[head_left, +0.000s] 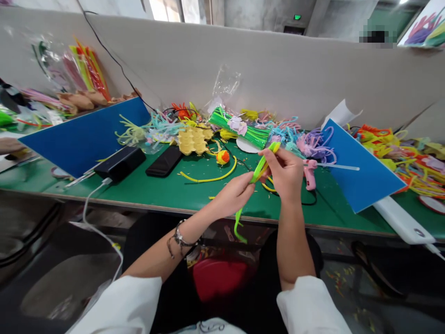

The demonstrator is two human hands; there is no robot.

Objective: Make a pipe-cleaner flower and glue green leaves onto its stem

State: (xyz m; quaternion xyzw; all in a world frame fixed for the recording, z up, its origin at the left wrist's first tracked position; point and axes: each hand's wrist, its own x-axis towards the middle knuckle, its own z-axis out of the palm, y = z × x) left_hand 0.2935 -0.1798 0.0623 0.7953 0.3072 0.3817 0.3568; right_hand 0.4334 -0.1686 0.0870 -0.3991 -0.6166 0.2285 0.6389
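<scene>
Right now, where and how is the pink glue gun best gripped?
Take the pink glue gun likely by its handle, coming from the near table edge: the handle points that way, while the pale stick juts right. The right hand sits closest but holds green stems, so free it first.

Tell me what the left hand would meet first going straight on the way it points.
Past the green strips the left hand grips, probably the right hand, though depth is unclear.

Grn stems (259,170) btwn L hand (238,191) & R hand (288,172)
</scene>
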